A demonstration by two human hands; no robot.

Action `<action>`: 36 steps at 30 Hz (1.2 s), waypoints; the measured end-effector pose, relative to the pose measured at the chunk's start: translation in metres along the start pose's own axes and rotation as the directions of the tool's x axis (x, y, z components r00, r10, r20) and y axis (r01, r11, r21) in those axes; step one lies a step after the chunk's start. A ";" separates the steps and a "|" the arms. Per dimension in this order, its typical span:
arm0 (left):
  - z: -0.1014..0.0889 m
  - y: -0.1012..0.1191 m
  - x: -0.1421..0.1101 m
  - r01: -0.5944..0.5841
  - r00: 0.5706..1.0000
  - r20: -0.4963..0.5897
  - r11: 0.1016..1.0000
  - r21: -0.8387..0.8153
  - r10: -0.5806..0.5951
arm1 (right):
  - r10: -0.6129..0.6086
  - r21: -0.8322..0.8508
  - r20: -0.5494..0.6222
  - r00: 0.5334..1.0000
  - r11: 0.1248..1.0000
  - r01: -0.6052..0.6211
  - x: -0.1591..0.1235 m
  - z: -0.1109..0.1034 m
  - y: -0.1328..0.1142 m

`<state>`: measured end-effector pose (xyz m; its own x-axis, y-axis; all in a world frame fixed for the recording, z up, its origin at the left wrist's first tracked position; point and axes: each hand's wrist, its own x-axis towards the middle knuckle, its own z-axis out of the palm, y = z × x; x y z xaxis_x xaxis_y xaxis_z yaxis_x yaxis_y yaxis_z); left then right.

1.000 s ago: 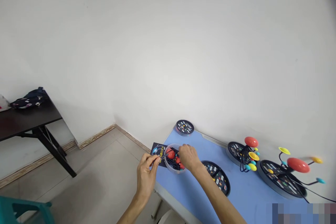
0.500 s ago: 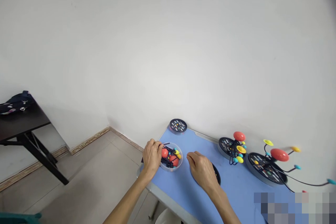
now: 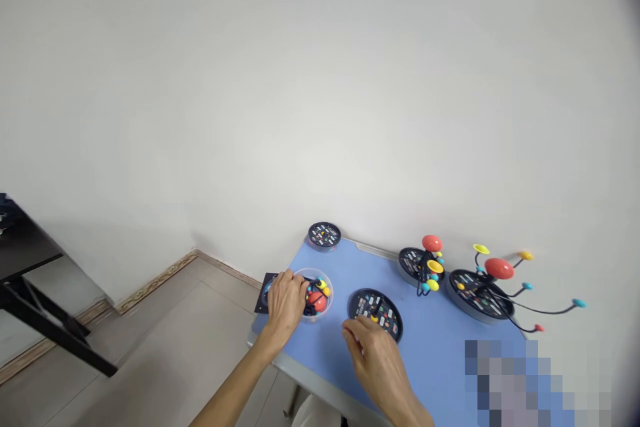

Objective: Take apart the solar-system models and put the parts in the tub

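Observation:
My left hand (image 3: 287, 300) reaches over the left side of a clear round tub (image 3: 330, 297), its fingers bent together and their tips hidden. Inside the tub lie a red ball (image 3: 317, 301), small yellow balls (image 3: 324, 287) and black rods. My right hand (image 3: 375, 357) is closed in a pinch over the blue table, at the near edge of a round black base (image 3: 361, 300). What its fingertips hold, if anything, I cannot make out. A short black post with a yellow piece at its foot (image 3: 375, 318) stands on that base.
A dark printed card (image 3: 261, 303) lies left of the tub. Another round base (image 3: 325, 235) sits at the table's far corner. Two planet models (image 3: 432, 244) (image 3: 499, 268) stand at right, the larger with long thin arms sticking out. A black table (image 3: 30, 247) is at far left.
My hands have come apart; a thin dark rod was at my left fingertips a second ago. The left moved onto the tub, the right toward the near base. The view has shifted right.

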<state>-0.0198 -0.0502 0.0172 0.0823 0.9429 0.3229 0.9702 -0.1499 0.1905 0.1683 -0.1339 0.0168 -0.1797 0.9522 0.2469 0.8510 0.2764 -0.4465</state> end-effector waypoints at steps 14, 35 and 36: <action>-0.008 -0.002 0.005 -0.084 0.985 0.160 0.991 0.108 0.066 | 0.216 0.169 -0.096 0.972 0.966 -0.197 -0.030 0.004 0.044; 0.095 0.110 -0.029 -0.251 0.947 0.100 0.896 -0.367 0.306 | 0.379 -0.148 0.030 0.925 0.917 -0.371 0.031 -0.006 0.070; 0.097 0.111 -0.028 -0.249 0.948 0.098 0.900 -0.357 0.302 | 0.372 -0.153 0.031 0.928 0.919 -0.363 0.031 -0.006 0.070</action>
<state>0.1072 -0.0645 -0.0605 0.3931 0.8781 0.2727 0.7712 -0.4763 0.4223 0.2254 -0.0856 -0.0015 0.1344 0.9903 0.0359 0.9228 -0.1119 -0.3687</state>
